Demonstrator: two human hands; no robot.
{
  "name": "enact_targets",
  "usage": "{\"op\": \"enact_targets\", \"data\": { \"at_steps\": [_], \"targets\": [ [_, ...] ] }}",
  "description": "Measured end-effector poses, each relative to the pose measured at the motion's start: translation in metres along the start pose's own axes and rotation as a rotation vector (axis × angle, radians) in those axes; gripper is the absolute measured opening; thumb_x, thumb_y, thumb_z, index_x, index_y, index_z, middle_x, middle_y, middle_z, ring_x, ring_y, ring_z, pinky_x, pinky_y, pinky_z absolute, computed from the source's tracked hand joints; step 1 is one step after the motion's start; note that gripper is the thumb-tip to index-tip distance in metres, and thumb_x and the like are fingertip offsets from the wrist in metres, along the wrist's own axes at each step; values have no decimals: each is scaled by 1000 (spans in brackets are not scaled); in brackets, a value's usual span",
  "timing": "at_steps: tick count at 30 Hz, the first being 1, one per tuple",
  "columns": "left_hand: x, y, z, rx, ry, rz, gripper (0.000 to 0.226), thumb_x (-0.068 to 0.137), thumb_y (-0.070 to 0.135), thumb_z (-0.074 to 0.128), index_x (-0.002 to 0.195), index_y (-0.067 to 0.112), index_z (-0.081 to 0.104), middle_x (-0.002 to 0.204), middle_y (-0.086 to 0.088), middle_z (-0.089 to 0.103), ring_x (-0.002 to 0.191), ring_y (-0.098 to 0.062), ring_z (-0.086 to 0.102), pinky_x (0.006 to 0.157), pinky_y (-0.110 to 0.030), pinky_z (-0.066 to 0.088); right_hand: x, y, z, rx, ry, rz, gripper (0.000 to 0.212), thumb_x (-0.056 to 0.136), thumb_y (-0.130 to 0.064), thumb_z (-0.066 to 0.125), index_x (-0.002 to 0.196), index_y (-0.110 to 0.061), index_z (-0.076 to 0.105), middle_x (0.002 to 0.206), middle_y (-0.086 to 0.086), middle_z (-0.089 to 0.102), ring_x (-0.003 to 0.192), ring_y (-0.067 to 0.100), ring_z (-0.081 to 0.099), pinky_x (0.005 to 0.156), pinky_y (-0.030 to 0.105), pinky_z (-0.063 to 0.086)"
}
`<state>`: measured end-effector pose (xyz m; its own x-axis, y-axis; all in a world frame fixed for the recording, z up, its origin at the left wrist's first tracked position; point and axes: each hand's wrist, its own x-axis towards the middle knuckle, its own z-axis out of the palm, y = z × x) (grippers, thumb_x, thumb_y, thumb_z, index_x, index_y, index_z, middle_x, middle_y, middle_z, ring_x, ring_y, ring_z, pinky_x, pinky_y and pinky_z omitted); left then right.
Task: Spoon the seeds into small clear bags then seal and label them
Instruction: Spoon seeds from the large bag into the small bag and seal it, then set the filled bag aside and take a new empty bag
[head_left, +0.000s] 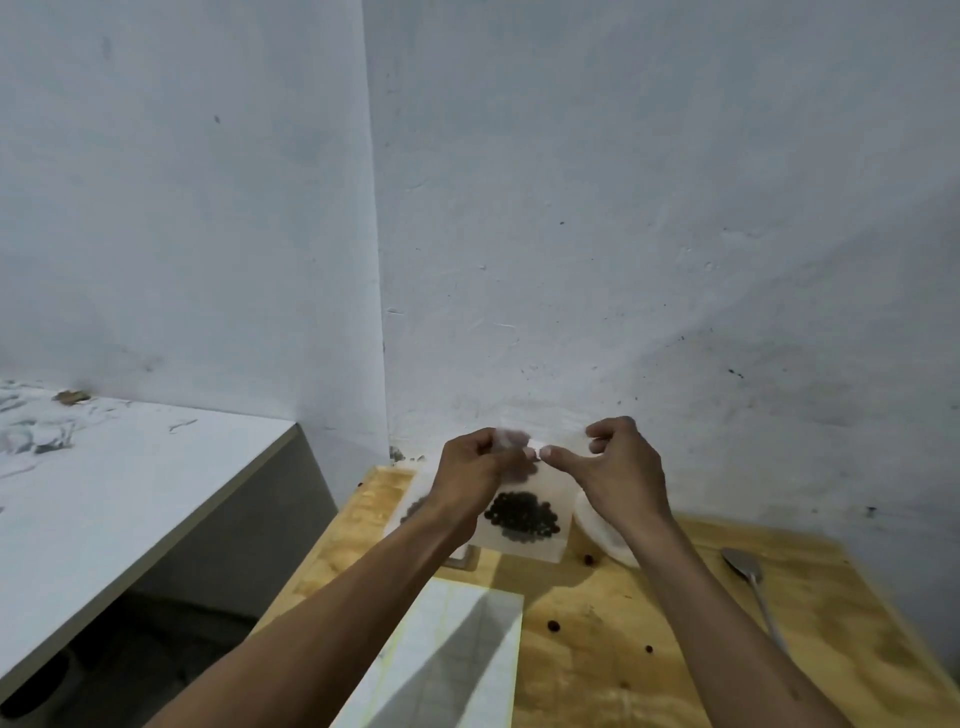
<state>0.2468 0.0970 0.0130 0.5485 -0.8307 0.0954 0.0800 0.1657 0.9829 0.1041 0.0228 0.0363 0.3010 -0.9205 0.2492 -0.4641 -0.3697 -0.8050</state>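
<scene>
A small clear bag (524, 543) hangs upright above the wooden table (649, 670), with a clump of dark seeds (522, 514) in its lower half. My left hand (475, 470) and my right hand (618, 467) both pinch the bag's top edge, thumbs nearly touching at the middle. A metal spoon (748, 577) lies on the table to the right. Behind my left wrist another clear bag with dark seeds (413, 506) shows partly.
A white dish (602, 530) sits behind my right wrist, mostly hidden. A sheet of white labels (447, 654) lies at the near side of the table. Loose red seeds (554, 625) are scattered on the wood. A white counter (104, 478) stands to the left, walls close behind.
</scene>
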Motion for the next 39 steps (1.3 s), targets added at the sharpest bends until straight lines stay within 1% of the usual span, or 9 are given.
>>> {"op": "enact_targets", "data": {
  "at_steps": [2, 6, 10, 15, 21, 25, 28, 34, 39],
  "targets": [
    [1, 1, 5, -33, -20, -15, 16, 87, 6, 76, 102, -1, 74, 98, -22, 76, 91, -33, 76, 87, -37, 62, 0, 6, -5, 198, -72, 120, 71, 68, -50, 87, 122, -19, 52, 110, -3, 61, 99, 16, 62, 79, 31, 50],
    [2, -5, 15, -34, -75, -49, 16, 87, 12, 77, 98, 1, 77, 97, -21, 77, 92, -36, 75, 88, -42, 61, -1, 15, -9, 522, -199, 189, 27, 80, -28, 82, 96, -8, 75, 89, 4, 76, 84, 17, 69, 67, 23, 52],
    [3, -11, 22, 99, -26, -21, 8, 87, 10, 76, 91, 5, 79, 86, -11, 78, 78, -20, 73, 78, -31, 60, 0, 25, -7, 440, -155, 160, 21, 86, -19, 77, 80, 1, 75, 64, 0, 70, 57, 8, 62, 54, 16, 47],
    [4, -9, 30, 105, 18, -45, 7, 87, 2, 74, 91, -3, 77, 82, -17, 74, 67, -17, 67, 64, -21, 58, 4, 35, -9, 285, -195, 113, 15, 96, -18, 64, 88, -13, 76, 76, -1, 73, 74, 15, 64, 73, 27, 48],
    [9, -7, 47, -49, 21, -167, 9, 86, 4, 76, 94, 0, 77, 91, -13, 78, 84, -26, 73, 71, -27, 59, -1, 53, -37, 268, -440, 206, 31, 87, -40, 75, 103, -15, 66, 92, 2, 73, 79, 16, 68, 63, 26, 52],
    [2, -26, 70, 187, -173, -280, 32, 79, 23, 86, 105, 8, 75, 97, -9, 78, 91, -27, 75, 72, -35, 62, -3, 84, -69, 290, -226, 284, 18, 83, -13, 80, 95, -3, 72, 80, 10, 72, 67, 18, 66, 59, 25, 55],
    [-12, -43, 102, 230, -252, -284, 41, 74, -1, 85, 111, 1, 68, 100, -23, 75, 91, -36, 75, 69, -33, 62, -8, 111, -101, 293, -66, 322, 22, 81, -9, 81, 100, -3, 70, 84, 7, 71, 72, 16, 65, 55, 20, 51],
    [-22, -80, 196, 282, -280, -252, 55, 72, 5, 87, 120, 7, 61, 103, -17, 72, 90, -29, 73, 76, -38, 63, -17, 176, -155, 108, 101, 342, 65, 80, -27, 83, 136, -21, 51, 127, 10, 64, 112, 28, 63, 96, 39, 53],
    [-34, -101, 257, 613, -368, 10, 69, 84, 22, 81, 144, 16, 46, 124, -9, 64, 111, -24, 63, 81, -24, 54, -22, 212, -183, -175, 118, 247, 40, 94, -19, 67, 134, -17, 61, 137, 9, 59, 123, 28, 58, 97, 29, 44]
  ]
}}
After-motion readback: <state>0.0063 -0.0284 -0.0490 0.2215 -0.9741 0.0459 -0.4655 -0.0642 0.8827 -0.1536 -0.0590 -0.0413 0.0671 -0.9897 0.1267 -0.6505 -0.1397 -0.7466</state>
